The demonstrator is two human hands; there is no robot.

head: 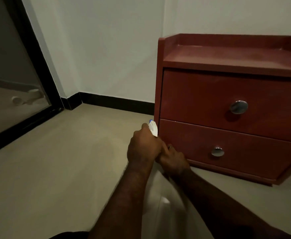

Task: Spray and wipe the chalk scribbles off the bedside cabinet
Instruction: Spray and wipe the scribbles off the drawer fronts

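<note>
L hand point(143, 147) fingers curl tight round the neck of a white sprayer point(153, 129). Its blue tip pokes up past the knuckles, right by the cabinet's front-left edge. R hand point(173, 161) tucks in against the L from the right, fingers bent, with 1 ring point(170, 147) showing. Can't tell what it grips, if anything, as the L hand covers it. A pale blurred shape point(164, 200) lies under both wrists; can't tell what it is.

Both hands sit low, just in front of the bottom-left corner of the cabinet point(189, 94). It's red, stands on the floor point(63, 161) w/ its back to the wall point(106, 49), and its right side is cut off by the frame edge. The top point(236, 54) has a raised lip along the back and left, and the front edge overhangs the drawers.

Count:
- 2 drawers: upper point(193, 100), lower point(253, 149)
- 2 round metal knobs, 1 each point(239, 107) point(217, 151)
- 1 sprayer
- 2 hands

Room: wide bare floor to the left of the hands, running to a black skirting point(117, 102) at the wall and a black-framed glass panel point(6, 75) far left. Gap between panel and cabinet is broad. Forearms come in from the bottom edge.
</note>
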